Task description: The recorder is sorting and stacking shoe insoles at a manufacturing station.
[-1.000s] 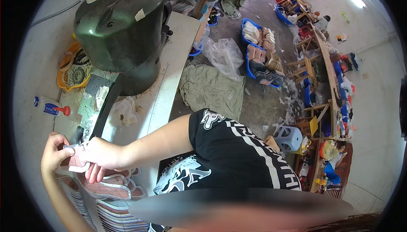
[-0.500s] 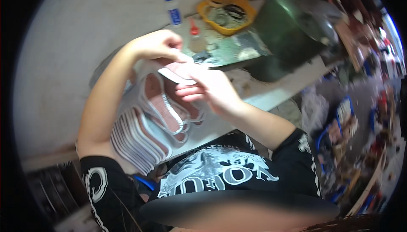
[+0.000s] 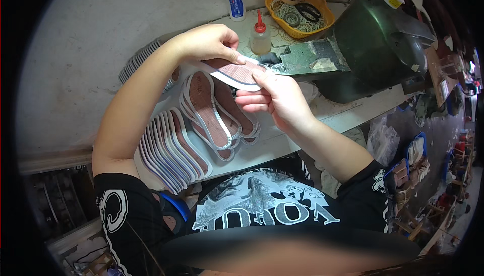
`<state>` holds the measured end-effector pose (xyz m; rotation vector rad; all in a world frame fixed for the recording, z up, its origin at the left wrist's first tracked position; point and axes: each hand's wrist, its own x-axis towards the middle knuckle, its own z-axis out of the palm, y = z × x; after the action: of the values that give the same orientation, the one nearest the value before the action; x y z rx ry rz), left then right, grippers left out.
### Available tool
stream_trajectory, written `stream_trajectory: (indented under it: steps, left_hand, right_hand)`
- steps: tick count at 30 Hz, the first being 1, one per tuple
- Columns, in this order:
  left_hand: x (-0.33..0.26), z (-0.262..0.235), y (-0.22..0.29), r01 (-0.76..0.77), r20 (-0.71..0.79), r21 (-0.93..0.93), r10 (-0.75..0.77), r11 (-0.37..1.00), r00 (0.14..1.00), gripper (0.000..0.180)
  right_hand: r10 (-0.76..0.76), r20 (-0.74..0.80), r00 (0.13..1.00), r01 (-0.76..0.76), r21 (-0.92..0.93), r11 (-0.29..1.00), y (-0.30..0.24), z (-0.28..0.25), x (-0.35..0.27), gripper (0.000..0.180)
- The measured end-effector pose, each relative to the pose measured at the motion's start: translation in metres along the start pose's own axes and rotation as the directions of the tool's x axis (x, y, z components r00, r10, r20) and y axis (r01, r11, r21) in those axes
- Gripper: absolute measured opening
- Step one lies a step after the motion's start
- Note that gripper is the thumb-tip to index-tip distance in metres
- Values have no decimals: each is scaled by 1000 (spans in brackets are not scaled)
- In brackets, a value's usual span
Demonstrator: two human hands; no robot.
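Between my two hands is a reddish-brown shoe insole [image 3: 234, 71] with a white edge and a dark line along its rim. My left hand [image 3: 218, 45] pinches it from the far side, thumb on its upper face. At the other end my right hand [image 3: 283, 97] grips it with the thumb on top, the other fingers bent beneath. Below them on the table, several loose insoles [image 3: 209, 112] with white stitched-looking edges overlap. A leaning row of insoles [image 3: 171, 150] stands by my left forearm, and another stack [image 3: 141, 60] is partly hidden behind that arm.
A green machine [image 3: 375, 39] with a flat arm [image 3: 307, 58] stands on the white table [image 3: 252, 156]. Beyond my hands are a red-tipped glue bottle [image 3: 260, 41], a white-and-blue bottle [image 3: 235, 3] and a yellow basket [image 3: 302, 33] holding scissors and string. Blue-edged trays [image 3: 416, 150] sit on the right.
The whole view has shifted, so the table things appear farther right. Both hands still hold the insole, whose upper face now shows more fully and sharply.
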<state>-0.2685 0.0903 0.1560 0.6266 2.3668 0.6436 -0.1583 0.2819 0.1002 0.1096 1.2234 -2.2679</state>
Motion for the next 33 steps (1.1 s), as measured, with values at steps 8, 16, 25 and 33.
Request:
stream_trajectory:
  steps: [8, 16, 25, 33]
  left_hand:
    - [-27, 22, 16, 177, -129, -6, -176, 984, 976, 37]
    - [-39, 32, 20, 209, -211, -21, -209, 978, 955, 38]
    - [-29, 28, 25, 145, -93, -111, -156, 983, 983, 28]
    - [-22, 23, 2, 182, -51, -167, -193, 969, 980, 30]
  right_hand:
    - [-55, 17, 998, 56, -47, 997, -1, -4, -1, 36]
    - [-97, 27, 995, 99, -90, 991, -2, -2, 0, 35]
    - [-65, 117, 991, 70, -38, 997, 9, -15, -10, 31]
    - [-108, 41, 993, 108, 1, 994, 9, -2, -2, 30]
